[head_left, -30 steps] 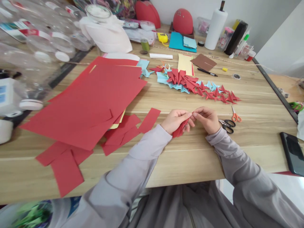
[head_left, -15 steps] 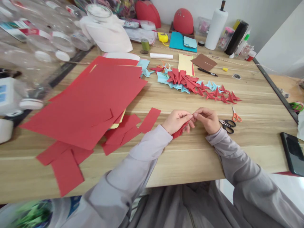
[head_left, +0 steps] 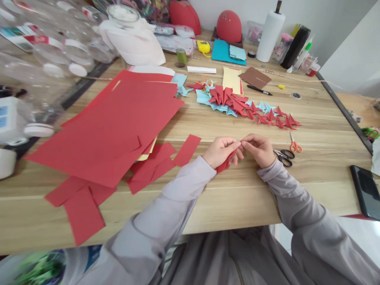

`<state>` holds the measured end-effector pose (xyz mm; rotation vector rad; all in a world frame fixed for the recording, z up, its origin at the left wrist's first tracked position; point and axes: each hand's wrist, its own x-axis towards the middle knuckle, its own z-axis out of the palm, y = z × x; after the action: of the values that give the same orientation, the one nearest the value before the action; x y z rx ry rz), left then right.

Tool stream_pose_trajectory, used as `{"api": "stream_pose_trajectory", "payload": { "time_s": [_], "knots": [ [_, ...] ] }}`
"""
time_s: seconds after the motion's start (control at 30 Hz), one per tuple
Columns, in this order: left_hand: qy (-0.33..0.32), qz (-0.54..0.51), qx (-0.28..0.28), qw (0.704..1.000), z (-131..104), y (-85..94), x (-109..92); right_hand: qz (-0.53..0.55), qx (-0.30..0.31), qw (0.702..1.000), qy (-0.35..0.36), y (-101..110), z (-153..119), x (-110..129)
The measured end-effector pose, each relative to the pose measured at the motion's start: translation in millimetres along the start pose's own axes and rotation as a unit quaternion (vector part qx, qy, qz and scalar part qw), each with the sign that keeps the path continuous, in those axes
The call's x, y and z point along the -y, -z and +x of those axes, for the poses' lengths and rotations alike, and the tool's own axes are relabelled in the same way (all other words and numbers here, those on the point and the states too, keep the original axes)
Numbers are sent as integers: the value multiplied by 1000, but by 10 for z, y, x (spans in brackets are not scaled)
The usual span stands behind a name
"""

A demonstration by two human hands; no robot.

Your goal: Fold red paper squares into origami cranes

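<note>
Between my two hands is a small piece of folded red paper (head_left: 225,164), partly hidden by my fingers. My left hand (head_left: 224,151) is closed on it, with the thumb and fingers pinching near its far end. The thumb and forefinger of my right hand (head_left: 260,149) pinch the tip of the same paper, meeting the left fingertips. Just right of my right hand lie black-handled scissors (head_left: 285,157) and small orange-handled scissors (head_left: 295,145). Beyond the hands, folded red paper shapes (head_left: 237,103) lie in a row among light blue ones (head_left: 227,110).
Large red sheets (head_left: 124,122) cover the left of the table, with cut red strips (head_left: 187,150) beside them. Clear plastic bottles (head_left: 59,51) crowd the far left. A black phone (head_left: 365,190) lies at the right edge. A pen (head_left: 259,90) and brown paper (head_left: 255,76) lie farther back.
Both hands keep nearly the same place and grip. The fingertips and the folded red paper between them have shifted only very slightly.
</note>
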<state>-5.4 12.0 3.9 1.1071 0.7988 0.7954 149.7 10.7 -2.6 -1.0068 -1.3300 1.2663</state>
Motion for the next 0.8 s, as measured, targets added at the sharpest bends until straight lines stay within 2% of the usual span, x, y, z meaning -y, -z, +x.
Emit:
{"api": "stream_pose_trajectory", "payload": {
  "time_s": [0.53,0.8],
  "knots": [
    [4,35,-26,999,-1,-18,-20,-41,3,999,20,13,-3,31],
    [-33,106,-46,993,12,20,-1,-40,-5,999,12,23,15,-7]
  ]
}}
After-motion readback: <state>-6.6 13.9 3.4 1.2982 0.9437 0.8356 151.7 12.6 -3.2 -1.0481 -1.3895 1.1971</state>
